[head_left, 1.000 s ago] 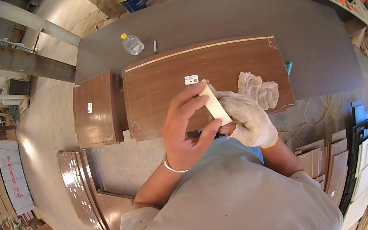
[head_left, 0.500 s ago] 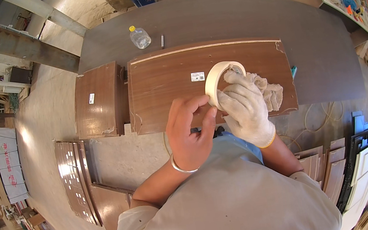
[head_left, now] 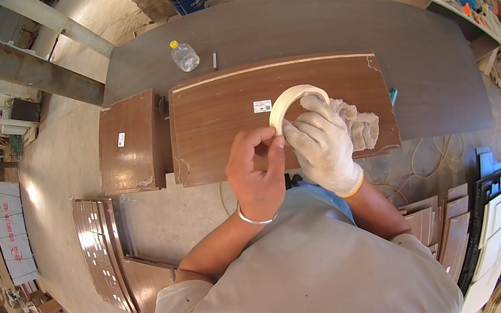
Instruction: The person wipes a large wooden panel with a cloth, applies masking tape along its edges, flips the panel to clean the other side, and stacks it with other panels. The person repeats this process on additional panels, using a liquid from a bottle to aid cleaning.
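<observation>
A cream roll of masking tape [head_left: 284, 102] is held up over a brown wood panel [head_left: 213, 129]. My right hand [head_left: 327, 151], in a white knitted glove, grips the roll from its right side. My bare left hand [head_left: 256, 178], with a bracelet at the wrist, pinches the roll's lower left edge between thumb and finger. Whether a loose tape end is in that pinch cannot be made out. Just beyond the gloved hand, a crumpled beige rag [head_left: 362, 127] lies on the panel. A white label [head_left: 262, 106] is stuck on the panel left of the roll.
Another stack of brown panels [head_left: 128, 149] sits to the left. Behind, a dark table [head_left: 308, 23] carries a clear bottle with yellow cap [head_left: 185, 57] and a thin light stick [head_left: 214, 62]. Boards [head_left: 491, 230] lean at the right, and a hose [head_left: 440, 156] lies on the floor.
My left fingers have closed from a looser hold into a pinch at the tape roll's edge. The whole view has shifted slightly.
</observation>
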Demonstrator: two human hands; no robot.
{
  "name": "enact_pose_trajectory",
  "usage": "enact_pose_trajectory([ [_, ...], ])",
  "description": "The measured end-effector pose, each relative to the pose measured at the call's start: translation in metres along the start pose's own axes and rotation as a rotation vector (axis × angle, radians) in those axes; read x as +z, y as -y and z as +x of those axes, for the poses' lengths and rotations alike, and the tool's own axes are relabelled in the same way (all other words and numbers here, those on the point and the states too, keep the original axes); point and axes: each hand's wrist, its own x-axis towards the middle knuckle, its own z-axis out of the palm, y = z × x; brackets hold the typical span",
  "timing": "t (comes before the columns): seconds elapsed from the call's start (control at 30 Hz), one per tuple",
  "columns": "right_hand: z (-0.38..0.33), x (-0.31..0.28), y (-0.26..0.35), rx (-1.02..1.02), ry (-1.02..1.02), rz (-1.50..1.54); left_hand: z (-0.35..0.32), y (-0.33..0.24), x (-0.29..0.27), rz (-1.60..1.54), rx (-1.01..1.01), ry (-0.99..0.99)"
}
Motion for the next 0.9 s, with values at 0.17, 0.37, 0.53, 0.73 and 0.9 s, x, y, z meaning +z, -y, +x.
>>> enact_pose_trajectory([
  [0.17,-0.006,0.003,0.001,0.035,-0.011,0.066,-0.005,0.005,-0.001,-0.105,-0.016,0.001],
  [0.37,-0.007,0.000,0.003,0.051,0.009,0.089,-0.007,0.001,-0.009,-0.083,-0.118,0.012],
  [0.53,-0.007,0.002,0.003,0.040,0.095,0.086,-0.002,-0.003,-0.015,0.041,-0.105,0.057],
  [0.73,-0.011,0.008,0.001,-0.015,0.127,0.088,-0.001,0.001,-0.021,0.098,-0.208,0.073],
  [0.9,-0.017,0.015,0.000,0.049,0.215,0.275,-0.003,0.014,-0.026,0.126,-0.166,0.099],
])
